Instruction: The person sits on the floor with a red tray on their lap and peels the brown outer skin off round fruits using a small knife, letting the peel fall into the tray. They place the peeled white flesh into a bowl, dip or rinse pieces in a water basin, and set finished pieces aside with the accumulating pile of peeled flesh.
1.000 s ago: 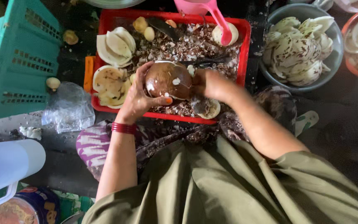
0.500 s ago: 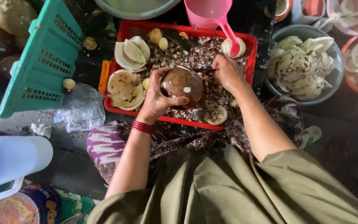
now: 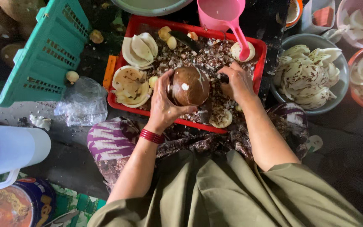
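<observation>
2 hands: left hand (image 3: 163, 102) cups coconut (image 3: 190, 86), right hand (image 3: 237, 83) fisted.

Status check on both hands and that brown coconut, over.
Left hand grips round brown coconut over red plastic tray. Right hand holds dark-handled tool against the shell. Pink plastic scoop behind, clear of hands.

coconut (image 3: 190, 86) – brown | tray (image 3: 122, 103) – red | jug (image 3: 223, 14) – pink

One head-worn view looks steeply down, close over the red tray (image 3: 124, 105) and lap.
</observation>
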